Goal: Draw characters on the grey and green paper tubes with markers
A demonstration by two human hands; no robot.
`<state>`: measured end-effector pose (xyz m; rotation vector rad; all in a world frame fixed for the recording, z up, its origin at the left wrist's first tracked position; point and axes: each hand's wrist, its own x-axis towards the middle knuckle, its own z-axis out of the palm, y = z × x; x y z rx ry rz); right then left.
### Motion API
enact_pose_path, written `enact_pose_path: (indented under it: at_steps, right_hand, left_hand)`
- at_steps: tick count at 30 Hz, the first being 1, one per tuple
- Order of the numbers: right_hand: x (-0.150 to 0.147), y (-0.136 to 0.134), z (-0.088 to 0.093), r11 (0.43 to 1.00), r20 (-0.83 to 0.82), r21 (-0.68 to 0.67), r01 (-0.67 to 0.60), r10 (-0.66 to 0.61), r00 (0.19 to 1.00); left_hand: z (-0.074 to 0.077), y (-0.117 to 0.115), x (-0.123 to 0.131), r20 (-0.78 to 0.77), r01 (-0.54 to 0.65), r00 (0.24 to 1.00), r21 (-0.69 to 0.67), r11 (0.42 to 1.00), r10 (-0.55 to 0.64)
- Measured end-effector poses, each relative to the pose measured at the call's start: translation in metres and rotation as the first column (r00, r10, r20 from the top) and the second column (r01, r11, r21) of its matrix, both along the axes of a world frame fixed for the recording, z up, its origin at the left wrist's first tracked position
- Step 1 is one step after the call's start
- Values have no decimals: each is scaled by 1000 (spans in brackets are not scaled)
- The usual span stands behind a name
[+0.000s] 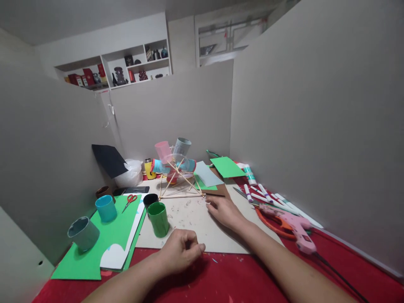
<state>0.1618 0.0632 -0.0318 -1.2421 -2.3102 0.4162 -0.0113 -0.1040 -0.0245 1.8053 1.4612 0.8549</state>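
My left hand [183, 251] hovers over the front edge of the white board, fingers curled in, thumb along them and nothing visible in the grip. Close to it stands a green paper cup [158, 219], with a black cup [150, 199] just behind. My right hand [225, 211] is at the near right corner of a wooden stick frame [179, 196], fingers bent but apart, holding nothing I can see; whether they touch the frame I cannot tell. The frame carries a clear wheel with a pink cup [163, 150], a grey cup [182, 146] and blue-and-red cups.
On green sheets [121, 219] at left are red scissors [130, 202], a blue cup [106, 208] and a grey-green cup [83, 234]. A pink glue gun [298, 227] with a cord, orange-handled scissors [280, 225] and several markers [265, 193] lie at right. Grey partitions [315, 126] enclose the table.
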Motion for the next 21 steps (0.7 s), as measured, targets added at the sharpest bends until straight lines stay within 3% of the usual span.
enact_pose_path:
  at_steps: [10,21]
  right_hand:
    - [3,6,5,999,33,-12,46,-46,998]
    - [9,10,5,1000,58,-2,3,-3,998]
  left_hand:
    - [1,0,0,-75,37,997,115,993,-28]
    - [5,-7,1,-192,136,977,210,968,-95]
